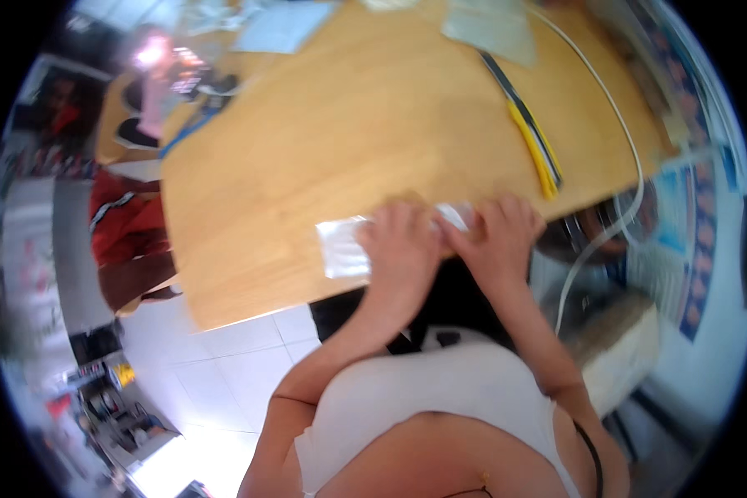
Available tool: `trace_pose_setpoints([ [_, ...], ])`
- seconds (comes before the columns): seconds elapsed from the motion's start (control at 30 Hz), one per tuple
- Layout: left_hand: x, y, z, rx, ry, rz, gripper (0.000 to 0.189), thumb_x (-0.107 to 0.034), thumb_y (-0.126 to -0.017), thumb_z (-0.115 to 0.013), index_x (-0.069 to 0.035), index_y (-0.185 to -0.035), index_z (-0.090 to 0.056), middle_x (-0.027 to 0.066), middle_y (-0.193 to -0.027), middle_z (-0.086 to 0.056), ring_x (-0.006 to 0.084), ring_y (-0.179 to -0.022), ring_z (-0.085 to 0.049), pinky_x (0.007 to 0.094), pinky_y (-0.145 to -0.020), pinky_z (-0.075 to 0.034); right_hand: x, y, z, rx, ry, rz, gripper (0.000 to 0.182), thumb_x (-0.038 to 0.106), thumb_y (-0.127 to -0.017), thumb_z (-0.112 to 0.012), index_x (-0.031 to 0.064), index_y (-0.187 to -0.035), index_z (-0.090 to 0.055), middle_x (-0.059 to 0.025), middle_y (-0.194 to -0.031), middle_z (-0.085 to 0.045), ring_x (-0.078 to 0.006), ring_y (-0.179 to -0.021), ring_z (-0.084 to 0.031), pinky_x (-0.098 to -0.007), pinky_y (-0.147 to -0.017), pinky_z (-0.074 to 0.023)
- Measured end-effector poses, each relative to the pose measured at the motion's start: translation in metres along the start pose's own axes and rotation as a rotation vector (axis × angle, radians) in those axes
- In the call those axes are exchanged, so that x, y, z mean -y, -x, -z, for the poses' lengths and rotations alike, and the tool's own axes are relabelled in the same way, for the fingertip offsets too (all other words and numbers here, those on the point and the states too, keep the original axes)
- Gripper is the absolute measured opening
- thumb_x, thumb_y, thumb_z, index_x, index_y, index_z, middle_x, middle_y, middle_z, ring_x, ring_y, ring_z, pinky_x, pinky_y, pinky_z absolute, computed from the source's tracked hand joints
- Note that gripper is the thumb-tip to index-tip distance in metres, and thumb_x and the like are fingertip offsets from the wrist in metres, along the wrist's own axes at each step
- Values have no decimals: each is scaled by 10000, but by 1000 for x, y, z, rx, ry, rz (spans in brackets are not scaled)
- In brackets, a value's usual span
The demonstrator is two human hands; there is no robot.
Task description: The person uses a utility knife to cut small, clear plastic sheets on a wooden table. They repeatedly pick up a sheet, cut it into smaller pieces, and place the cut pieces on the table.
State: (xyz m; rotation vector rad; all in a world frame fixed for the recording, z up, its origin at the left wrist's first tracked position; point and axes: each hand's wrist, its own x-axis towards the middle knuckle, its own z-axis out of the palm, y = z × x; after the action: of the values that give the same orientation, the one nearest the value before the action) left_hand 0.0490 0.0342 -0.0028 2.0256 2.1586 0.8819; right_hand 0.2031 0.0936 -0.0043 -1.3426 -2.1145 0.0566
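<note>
A small clear plastic bag (343, 252) lies flat at the near edge of the wooden table (324, 137). On its right part rests my left hand (404, 236), fingers bent and partly blurred. Close beside it, my right hand (501, 233) has its thumb pointing towards the left hand. Between the two hands shows a shiny whitish piece of plastic (453, 216); whether it belongs to the same bag cannot be made out. The fingertips of both hands are blurred, so their grip on the plastic is unclear. A yellow utility knife (535, 149) lies just beyond my right hand.
A white cable (616, 112) curves over the table's right side and hangs past its edge. Translucent bags (495, 28) and a pale blue sheet (283, 25) lie at the far side. A bright lamp (152, 53) shines at far left. Red cloth (131, 218) is beside the table.
</note>
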Motion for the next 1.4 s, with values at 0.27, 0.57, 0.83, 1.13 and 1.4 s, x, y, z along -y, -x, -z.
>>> trace_pose_setpoints([
  [0.27,-11,1,-4,-54,102,11,305,-103,-924,-762,-102,-1216,-671,58,-1207,-563,292,-1153,-507,487,-946,-348,3,8,5,89,-54,-106,372,292,-761,-884,107,-994,-661,-110,-1110,-555,-340,-1178,-518,-503,-1045,-323],
  [0.57,-14,1,-7,-106,150,52,318,-80,-886,-778,-108,-1180,-662,74,-1205,-568,298,-1200,-522,486,-953,-354,-15,16,5,93,-85,-128,295,204,-800,-834,115,-1036,-681,-103,-1127,-561,-333,-1199,-520,-499,-1070,-320],
  [0.83,-16,5,-9,-78,153,97,356,-34,-854,-731,-93,-1199,-664,82,-1217,-579,318,-1197,-514,488,-984,-356,-16,17,4,87,-106,-120,269,200,-825,-828,124,-1038,-682,-95,-1120,-564,-325,-1210,-520,-494,-1081,-316],
  [1.13,-17,0,1,-70,225,117,228,-59,-930,-735,-119,-1144,-686,65,-1212,-586,305,-1185,-512,468,-962,-350,-14,18,3,67,-109,-118,262,213,-829,-825,124,-1032,-685,-94,-1125,-571,-325,-1213,-518,-492,-1086,-314],
  [1.4,-18,0,-7,-99,177,113,209,-96,-938,-760,-121,-1130,-681,46,-1215,-581,287,-1170,-517,461,-946,-349,-4,17,1,10,-80,-106,330,260,-814,-855,121,-1056,-679,-95,-1152,-570,-331,-1229,-508,-503,-1090,-312],
])
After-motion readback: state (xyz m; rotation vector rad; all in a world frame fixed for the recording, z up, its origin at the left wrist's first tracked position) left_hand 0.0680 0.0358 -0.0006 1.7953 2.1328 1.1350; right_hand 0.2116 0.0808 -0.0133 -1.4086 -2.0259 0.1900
